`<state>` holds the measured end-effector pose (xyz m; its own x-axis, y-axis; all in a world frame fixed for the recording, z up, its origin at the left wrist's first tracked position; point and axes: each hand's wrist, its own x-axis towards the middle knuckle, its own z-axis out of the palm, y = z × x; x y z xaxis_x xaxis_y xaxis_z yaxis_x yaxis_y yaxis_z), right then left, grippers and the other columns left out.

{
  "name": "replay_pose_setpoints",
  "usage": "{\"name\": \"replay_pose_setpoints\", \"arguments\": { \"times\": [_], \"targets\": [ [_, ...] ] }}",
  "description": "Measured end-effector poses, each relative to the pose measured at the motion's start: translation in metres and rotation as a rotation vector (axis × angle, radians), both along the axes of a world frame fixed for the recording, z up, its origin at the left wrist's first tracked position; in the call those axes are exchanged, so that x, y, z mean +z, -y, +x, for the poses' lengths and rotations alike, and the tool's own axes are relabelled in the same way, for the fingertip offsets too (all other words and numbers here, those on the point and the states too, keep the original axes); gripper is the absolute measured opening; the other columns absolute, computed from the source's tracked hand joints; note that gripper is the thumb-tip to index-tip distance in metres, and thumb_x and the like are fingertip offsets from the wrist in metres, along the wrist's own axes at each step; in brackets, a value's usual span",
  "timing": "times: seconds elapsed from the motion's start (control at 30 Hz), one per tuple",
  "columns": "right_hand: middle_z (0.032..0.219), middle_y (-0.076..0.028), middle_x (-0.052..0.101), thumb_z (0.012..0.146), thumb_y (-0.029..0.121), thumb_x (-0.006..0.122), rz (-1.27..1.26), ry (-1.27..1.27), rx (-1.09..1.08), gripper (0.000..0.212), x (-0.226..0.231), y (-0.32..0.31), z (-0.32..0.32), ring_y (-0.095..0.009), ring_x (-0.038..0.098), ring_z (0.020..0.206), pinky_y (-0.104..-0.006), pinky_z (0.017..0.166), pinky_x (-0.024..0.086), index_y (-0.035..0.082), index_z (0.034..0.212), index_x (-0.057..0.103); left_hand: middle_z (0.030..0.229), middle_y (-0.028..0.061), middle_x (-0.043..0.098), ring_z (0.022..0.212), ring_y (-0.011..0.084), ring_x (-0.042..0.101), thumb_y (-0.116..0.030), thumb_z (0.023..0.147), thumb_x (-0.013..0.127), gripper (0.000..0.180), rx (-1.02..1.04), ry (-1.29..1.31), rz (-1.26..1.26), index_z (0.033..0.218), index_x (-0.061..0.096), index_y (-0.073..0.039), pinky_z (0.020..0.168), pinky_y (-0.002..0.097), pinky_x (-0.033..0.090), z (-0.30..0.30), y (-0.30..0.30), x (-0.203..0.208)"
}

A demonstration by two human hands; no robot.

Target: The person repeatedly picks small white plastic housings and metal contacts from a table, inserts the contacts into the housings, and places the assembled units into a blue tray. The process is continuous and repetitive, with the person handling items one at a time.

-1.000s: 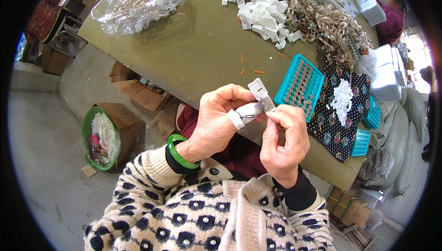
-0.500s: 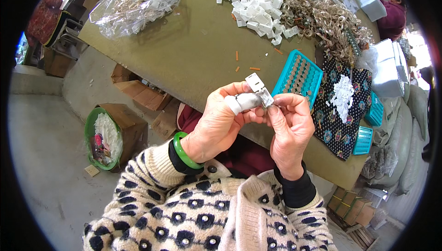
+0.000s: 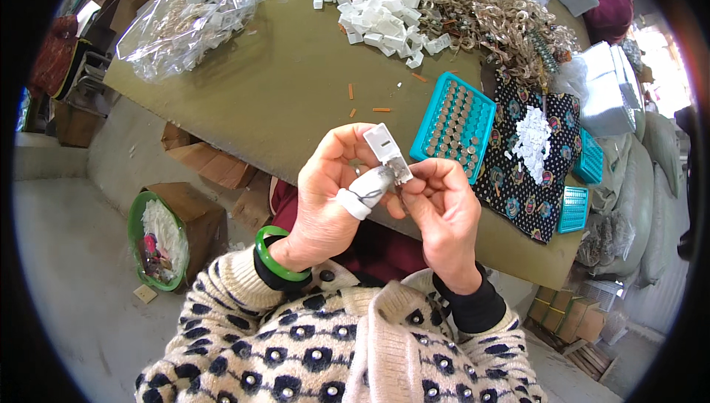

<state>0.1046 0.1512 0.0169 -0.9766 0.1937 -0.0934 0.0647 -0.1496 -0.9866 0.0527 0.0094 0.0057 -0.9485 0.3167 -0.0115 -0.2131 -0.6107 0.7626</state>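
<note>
Between my hands, over the near edge of the table, is a small white plastic battery case (image 3: 379, 141). My left hand (image 3: 330, 181) grips it, the thumb wrapped in a white cover and lying along the case's lower end. Fingers of my right hand (image 3: 447, 211) are pinched at that lower end; whatever they hold there is too small to make out. Just beyond my right hand a teal tray (image 3: 427, 126) carries rows of round coin-like cells, with some loose at its near end.
A heap of white cases (image 3: 381, 15) and tangled wire bundles (image 3: 510, 18) lie at the table's far side. A clear bag (image 3: 196, 22) sits far left. White bits (image 3: 532, 140) rest on a patterned cloth (image 3: 510, 207). A person (image 3: 612, 7) is at the far right.
The whole scene has shifted left as my view turned slightly. Both hands stay together on the case, which now tilts a little differently, and the right fingers have moved slightly at its lower end.
</note>
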Motion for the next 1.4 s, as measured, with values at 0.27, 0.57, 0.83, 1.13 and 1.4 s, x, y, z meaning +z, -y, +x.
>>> {"name": "replay_pose_setpoints", "arguments": {
  "times": [0.27, 0.57, 0.83, 1.13, 1.4],
  "targets": [
    [0.088, -0.013, 0.057, 0.086, 0.0, 0.065, 1.409, -0.398, -0.239, 0.013, -0.011, -0.083, -0.037, -0.029, 0.059, 0.078, -0.0385, 0.067, 0.049, -0.001, 0.099, 0.064, 0.106, 0.0154, 0.067, 0.091, 0.0292, 0.07, -0.006, 0.095, 0.058, 0.027, -0.253, 0.263, 0.162, 0.121, 0.058, 0.0, 0.081, 0.0449, 0.06, -0.01, 0.016, -0.013],
    [0.086, -0.012, 0.057, 0.083, 0.0, 0.066, 1.281, -0.181, 0.011, 0.008, -0.015, -0.106, -0.05, -0.031, 0.06, 0.076, -0.039, 0.067, 0.049, 0.0, 0.088, 0.06, 0.096, 0.0075, 0.062, 0.074, 0.0143, 0.06, -0.007, 0.092, 0.061, 0.017, -0.279, 0.393, 0.039, 0.108, 0.06, 0.0, 0.063, 0.0331, 0.058, -0.014, 0.015, -0.009],
    [0.089, -0.011, 0.055, 0.085, -0.004, 0.064, 1.178, -0.205, 0.12, 0.01, -0.003, -0.108, -0.048, -0.022, 0.064, 0.064, -0.0317, 0.054, 0.054, -0.002, 0.09, 0.056, 0.089, 0.0053, 0.058, 0.063, 0.0092, 0.046, -0.002, 0.083, 0.064, 0.011, -0.327, 0.431, 0.097, 0.092, 0.057, -0.005, 0.048, 0.0218, 0.035, -0.015, 0.01, -0.006],
    [0.08, -0.007, 0.059, 0.084, -0.006, 0.065, 1.051, -0.206, 0.028, 0.009, 0.006, -0.117, -0.041, -0.016, 0.06, 0.065, -0.0282, 0.059, 0.048, -0.001, 0.088, 0.059, 0.087, 0.0064, 0.057, 0.063, 0.0098, 0.047, -0.002, 0.085, 0.065, 0.01, -0.327, 0.414, 0.062, 0.092, 0.059, -0.004, 0.048, 0.023, 0.037, -0.014, -0.003, 0.0],
    [0.086, -0.011, 0.056, 0.083, -0.01, 0.061, 1.158, -0.299, 0.216, 0.015, 0.007, -0.109, -0.033, -0.021, 0.062, 0.066, -0.0329, 0.058, 0.052, -0.004, 0.097, 0.061, 0.089, 0.0077, 0.063, 0.066, 0.0127, 0.059, -0.001, 0.085, 0.067, 0.012, -0.317, 0.44, 0.004, 0.096, 0.062, -0.002, 0.049, 0.0248, 0.048, -0.011, -0.018, -0.004]
  ]
}}
